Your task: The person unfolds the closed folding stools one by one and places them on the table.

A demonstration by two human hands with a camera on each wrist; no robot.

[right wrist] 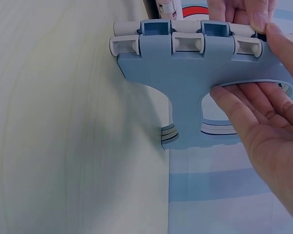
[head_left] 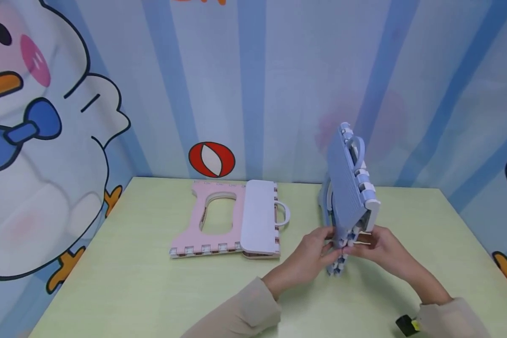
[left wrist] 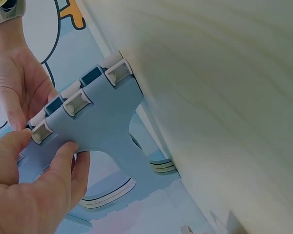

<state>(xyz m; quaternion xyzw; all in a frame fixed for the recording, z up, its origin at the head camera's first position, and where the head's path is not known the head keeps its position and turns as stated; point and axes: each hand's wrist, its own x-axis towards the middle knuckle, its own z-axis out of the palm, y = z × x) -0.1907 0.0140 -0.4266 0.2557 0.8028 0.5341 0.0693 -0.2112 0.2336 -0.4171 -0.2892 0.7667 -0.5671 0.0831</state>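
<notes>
A blue folding stool (head_left: pixel 342 188) stands on its edge at the right of the table, its seat panel folded upright and a loop handle (head_left: pixel 362 152) on its hinged side. My left hand (head_left: pixel 306 256) grips its near end from the left; in the left wrist view those fingers reach into the leg opening. From the other side my right hand (head_left: pixel 384 251) pinches the same end, thumb by the white hinge knuckles (right wrist: pixel 188 43), with fingers through the cut-out in the right wrist view. Both hands nearly meet at the hinge row.
A pink folding stool (head_left: pixel 211 240) with a white seat panel (head_left: pixel 258 216) lies folded flat on the pale green table (head_left: pixel 122 281), left of the hands. Behind the table hangs a striped blue backdrop (head_left: pixel 287 94) with cartoon ducks. A small black object (head_left: pixel 405 325) shows beside the right sleeve.
</notes>
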